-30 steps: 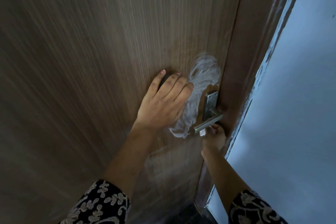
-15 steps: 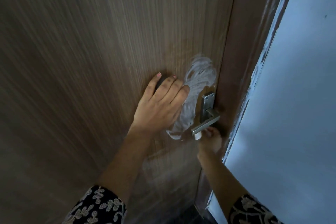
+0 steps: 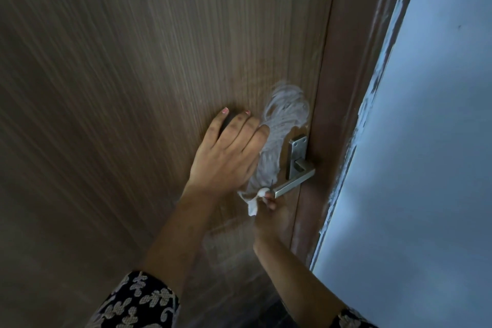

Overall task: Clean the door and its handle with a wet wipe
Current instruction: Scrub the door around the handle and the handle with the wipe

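We see our right hand (image 3: 271, 214) at 6 o'clock pinching the white wet wipe (image 3: 256, 201) against the handle (image 3: 292, 182) tip. At 9 o'clock of it, our left hand (image 3: 226, 157) lies flat, fingers spread, on the door (image 3: 133, 61).

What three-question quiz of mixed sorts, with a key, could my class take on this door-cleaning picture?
1. True or false: the left hand lies flat on the door.
2. Which hand holds the wet wipe? A) left B) right C) neither
3. Fill in: the whitish smear lies on the door just to the ____ of the metal handle.

Key
1. True; its palm and fingers press the wood.
2. B; the right hand grips it at the free end of the lever.
3. Left, reaching above the handle's plate.
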Action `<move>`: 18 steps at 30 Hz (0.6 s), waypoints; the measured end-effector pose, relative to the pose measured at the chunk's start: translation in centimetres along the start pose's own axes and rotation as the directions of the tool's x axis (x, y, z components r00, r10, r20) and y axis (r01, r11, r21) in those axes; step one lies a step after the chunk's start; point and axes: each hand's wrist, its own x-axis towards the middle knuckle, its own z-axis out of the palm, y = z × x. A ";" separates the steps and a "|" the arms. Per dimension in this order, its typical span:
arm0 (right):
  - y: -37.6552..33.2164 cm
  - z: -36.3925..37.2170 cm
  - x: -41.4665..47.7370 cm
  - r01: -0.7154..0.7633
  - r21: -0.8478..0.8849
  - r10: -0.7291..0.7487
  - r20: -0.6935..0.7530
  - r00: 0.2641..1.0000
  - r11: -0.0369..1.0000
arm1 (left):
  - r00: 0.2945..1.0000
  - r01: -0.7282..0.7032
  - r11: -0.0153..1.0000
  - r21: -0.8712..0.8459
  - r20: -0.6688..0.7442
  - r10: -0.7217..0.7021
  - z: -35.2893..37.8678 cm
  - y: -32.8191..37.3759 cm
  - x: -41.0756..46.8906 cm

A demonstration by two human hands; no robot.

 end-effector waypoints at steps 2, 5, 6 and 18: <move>0.0 0.0 0.0 0.005 -0.059 -0.004 0.012 1.000 0.998 | 1.000 0.023 0.999 -0.022 0.003 -0.023 -0.2 0.1 0.1; -0.9 -1.6 0.9 0.045 -0.128 -0.051 -0.039 0.998 0.991 | 0.999 0.045 0.998 -0.050 0.006 -0.044 -0.4 -0.2 0.2; -1.4 -2.4 1.4 0.067 -0.144 -0.080 -0.089 0.993 0.987 | 0.999 0.033 0.998 -0.051 0.010 -0.033 -0.5 -0.3 0.1; -0.5 -4.7 4.1 0.167 -0.271 -0.270 -0.405 0.874 0.948 | 0.998 -0.055 0.999 0.000 0.011 0.055 -0.2 -0.2 -0.1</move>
